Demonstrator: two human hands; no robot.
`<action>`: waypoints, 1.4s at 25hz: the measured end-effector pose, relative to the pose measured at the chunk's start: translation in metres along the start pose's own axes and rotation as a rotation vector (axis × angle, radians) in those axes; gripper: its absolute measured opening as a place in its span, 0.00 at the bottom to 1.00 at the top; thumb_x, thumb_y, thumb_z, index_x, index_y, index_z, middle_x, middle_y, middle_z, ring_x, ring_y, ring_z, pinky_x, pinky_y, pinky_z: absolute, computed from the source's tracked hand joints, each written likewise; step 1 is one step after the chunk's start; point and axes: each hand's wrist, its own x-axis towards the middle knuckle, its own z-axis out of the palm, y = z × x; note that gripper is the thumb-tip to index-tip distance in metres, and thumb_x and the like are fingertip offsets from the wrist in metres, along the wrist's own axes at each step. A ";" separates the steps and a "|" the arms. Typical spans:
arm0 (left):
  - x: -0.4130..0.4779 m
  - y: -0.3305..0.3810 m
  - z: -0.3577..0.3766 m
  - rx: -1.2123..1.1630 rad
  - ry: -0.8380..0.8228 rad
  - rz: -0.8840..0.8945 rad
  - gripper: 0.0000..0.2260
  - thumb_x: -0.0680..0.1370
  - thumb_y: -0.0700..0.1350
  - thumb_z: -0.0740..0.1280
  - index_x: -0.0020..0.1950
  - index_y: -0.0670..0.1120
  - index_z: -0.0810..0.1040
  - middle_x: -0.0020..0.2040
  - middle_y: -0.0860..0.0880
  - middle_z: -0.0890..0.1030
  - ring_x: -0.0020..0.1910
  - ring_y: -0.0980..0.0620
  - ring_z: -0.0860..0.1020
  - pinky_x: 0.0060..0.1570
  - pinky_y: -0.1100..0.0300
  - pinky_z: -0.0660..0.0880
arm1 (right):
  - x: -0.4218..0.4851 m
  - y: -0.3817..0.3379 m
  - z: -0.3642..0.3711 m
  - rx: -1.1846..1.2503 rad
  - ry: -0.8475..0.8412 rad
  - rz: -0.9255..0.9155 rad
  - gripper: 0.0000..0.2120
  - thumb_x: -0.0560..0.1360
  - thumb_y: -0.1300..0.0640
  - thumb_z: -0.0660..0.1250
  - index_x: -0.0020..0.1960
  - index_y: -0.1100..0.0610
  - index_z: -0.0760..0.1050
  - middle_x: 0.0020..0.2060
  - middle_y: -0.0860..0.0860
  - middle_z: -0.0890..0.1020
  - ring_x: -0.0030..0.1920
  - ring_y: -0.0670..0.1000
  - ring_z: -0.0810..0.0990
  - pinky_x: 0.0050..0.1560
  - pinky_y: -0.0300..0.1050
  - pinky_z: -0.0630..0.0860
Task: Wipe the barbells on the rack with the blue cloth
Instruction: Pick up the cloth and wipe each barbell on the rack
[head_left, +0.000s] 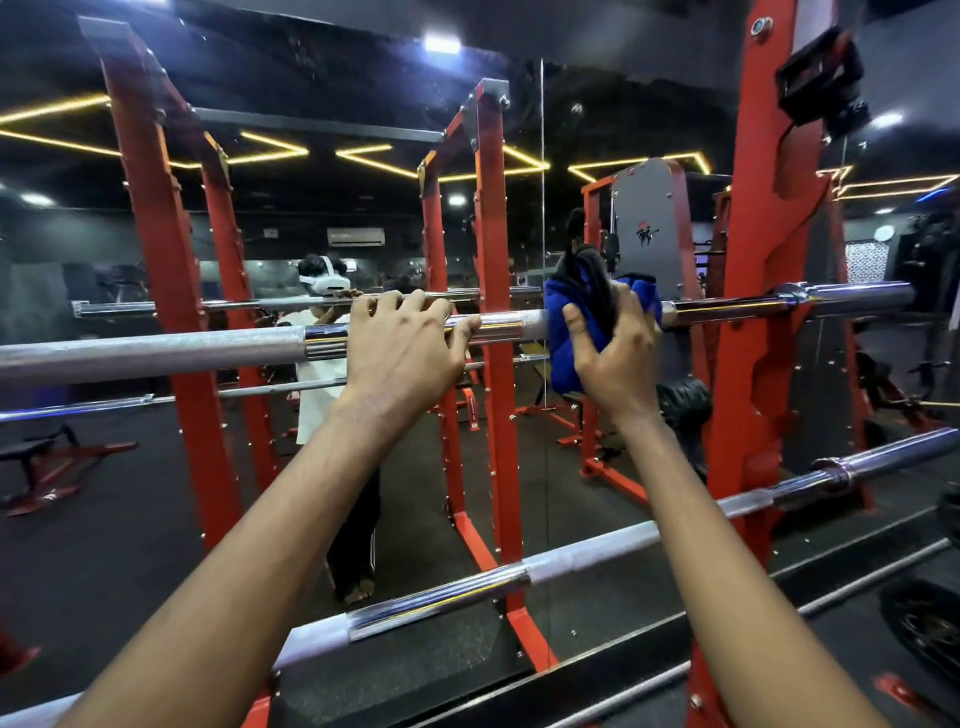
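The upper barbell (156, 353) crossed the middle of the frame. Its left end was cut off by the picture's edge, and a stretch right of centre was hidden under the blue cloth (563, 343). The right hand (618, 358) held that cloth wrapped round the bar, its grip closed on the fabric. A black patch on the cloth was hard to make out. The left hand (402, 343), just left of the cloth, had its grip closed over the same bar, fingers hooked across the top with the fingertips out of sight behind it.

The lower barbell (587, 558) slanted from the lower left corner up to the right edge, and both forearms crossed in front of it and hid parts. A red rack upright (753, 364) stood at the right, carrying the bars' right ends. Behind them a mirror (104, 545) reflected red uprights and a person in a white headset. In the lower right lay a thin bar (857, 582) and a dark weight plate (919, 629), which the frame edge cut off.

Bare bar showed between the cloth and the upright, and open space lay between the two barbells.
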 end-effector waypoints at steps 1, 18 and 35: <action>0.000 0.003 0.001 -0.044 0.020 0.045 0.20 0.84 0.57 0.52 0.73 0.53 0.72 0.71 0.47 0.75 0.70 0.45 0.72 0.68 0.46 0.63 | 0.004 0.003 -0.002 -0.003 0.049 0.069 0.20 0.81 0.42 0.64 0.63 0.56 0.75 0.55 0.53 0.82 0.56 0.58 0.79 0.62 0.63 0.74; 0.040 0.063 0.024 -0.040 0.015 0.409 0.24 0.85 0.58 0.48 0.81 0.54 0.58 0.56 0.46 0.81 0.49 0.45 0.81 0.35 0.54 0.66 | 0.012 0.019 0.003 0.338 0.440 0.606 0.24 0.82 0.53 0.65 0.75 0.62 0.68 0.72 0.57 0.73 0.72 0.55 0.71 0.72 0.39 0.63; 0.043 0.072 0.019 -0.149 -0.032 0.285 0.20 0.83 0.56 0.50 0.73 0.58 0.70 0.58 0.46 0.80 0.54 0.41 0.81 0.43 0.51 0.70 | 0.014 0.033 0.006 1.470 0.374 1.172 0.16 0.73 0.55 0.62 0.58 0.59 0.76 0.58 0.57 0.79 0.61 0.58 0.76 0.73 0.58 0.70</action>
